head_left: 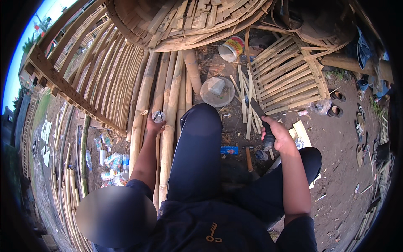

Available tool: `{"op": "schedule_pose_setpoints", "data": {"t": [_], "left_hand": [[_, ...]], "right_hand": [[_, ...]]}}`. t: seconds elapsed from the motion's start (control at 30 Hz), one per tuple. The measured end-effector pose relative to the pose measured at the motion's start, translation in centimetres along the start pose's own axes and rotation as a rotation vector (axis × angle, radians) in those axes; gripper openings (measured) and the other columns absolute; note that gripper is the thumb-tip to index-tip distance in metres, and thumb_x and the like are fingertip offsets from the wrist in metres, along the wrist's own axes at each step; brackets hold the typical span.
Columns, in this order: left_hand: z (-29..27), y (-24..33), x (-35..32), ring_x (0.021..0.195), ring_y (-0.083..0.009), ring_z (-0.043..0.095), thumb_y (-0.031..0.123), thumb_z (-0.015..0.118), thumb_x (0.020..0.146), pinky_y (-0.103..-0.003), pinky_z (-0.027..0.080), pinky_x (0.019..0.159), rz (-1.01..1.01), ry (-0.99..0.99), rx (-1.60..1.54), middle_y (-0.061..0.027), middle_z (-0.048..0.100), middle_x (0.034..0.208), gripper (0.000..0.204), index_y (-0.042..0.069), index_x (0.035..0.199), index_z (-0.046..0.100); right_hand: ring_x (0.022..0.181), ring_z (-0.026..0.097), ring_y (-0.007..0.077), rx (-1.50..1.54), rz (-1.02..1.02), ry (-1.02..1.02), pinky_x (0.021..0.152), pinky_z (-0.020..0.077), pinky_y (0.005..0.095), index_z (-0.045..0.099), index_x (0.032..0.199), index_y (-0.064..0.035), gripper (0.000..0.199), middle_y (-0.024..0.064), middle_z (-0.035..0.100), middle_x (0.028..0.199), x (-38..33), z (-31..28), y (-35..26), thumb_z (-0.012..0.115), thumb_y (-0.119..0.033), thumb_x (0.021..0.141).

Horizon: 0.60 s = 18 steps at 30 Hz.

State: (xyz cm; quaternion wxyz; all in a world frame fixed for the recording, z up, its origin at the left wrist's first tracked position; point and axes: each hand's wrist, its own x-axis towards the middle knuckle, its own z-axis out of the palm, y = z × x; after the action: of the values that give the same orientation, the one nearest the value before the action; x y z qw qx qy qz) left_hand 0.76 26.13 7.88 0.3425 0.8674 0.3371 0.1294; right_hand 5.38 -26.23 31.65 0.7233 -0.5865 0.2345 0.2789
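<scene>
"while the left hand (154, 125) is wrapped around a small clear plastic cup (159, 116), what is the right one gripping?"

"the right hand (278, 136) is closed on the dark handle (268, 131) of a long knife (257, 108), which points forward from that grip, probably to keep its edge off the legs (201, 143)."

"and the cup?"

"over the bamboo poles (168, 101), perhaps kept level against spilling."

"what's near the knife?"

"split bamboo strips (245, 105) just left of its blade; a slatted bamboo panel (289, 75) ahead of the right grip."

"anything unclear?"

"the cup's contents, and how much handle the palm hides. far ahead of both grips, a large woven basket (184, 27) is cut off above."
</scene>
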Motion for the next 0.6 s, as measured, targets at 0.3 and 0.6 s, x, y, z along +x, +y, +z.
{"op": "schedule_pose_setpoints", "data": {"t": [0.3, 0.6], "left_hand": [[0.1, 2.4, -4.8, 0.110, -0.0274, 0.060, 0.016, 0.089, 0.057, -0.038, 0.048, 0.096, -0.015, 0.016, -0.157, -0.0185, 0.056, 0.126, 0.102, 0.010, 0.141, 0.031], [0.7, 0.7, -5.8, 0.130, -0.0392, 0.039, 0.030, 0.092, 0.054, -0.044, 0.039, 0.107, 0.115, 0.117, 0.114, -0.0223, 0.029, 0.144, 0.117, 0.011, 0.147, 0.023]], "right_hand": [[0.047, 0.049, 0.0139, -0.012, 0.008, 0.054, 0.045, 0.0471, 0.0303, 0.055, 0.094, -0.0072, 0.020, 0.0035, 0.053, 0.063, -0.6, -0.2, -0.3, 0.065, -0.024, 0.089], [0.048, 0.050, 0.0145, -0.012, 0.001, 0.027, 0.045, 0.0473, 0.0304, 0.055, 0.092, -0.0069, 0.021, 0.0037, 0.053, 0.062, -1.3, -0.5, -0.6, 0.065, -0.025, 0.089]]}}
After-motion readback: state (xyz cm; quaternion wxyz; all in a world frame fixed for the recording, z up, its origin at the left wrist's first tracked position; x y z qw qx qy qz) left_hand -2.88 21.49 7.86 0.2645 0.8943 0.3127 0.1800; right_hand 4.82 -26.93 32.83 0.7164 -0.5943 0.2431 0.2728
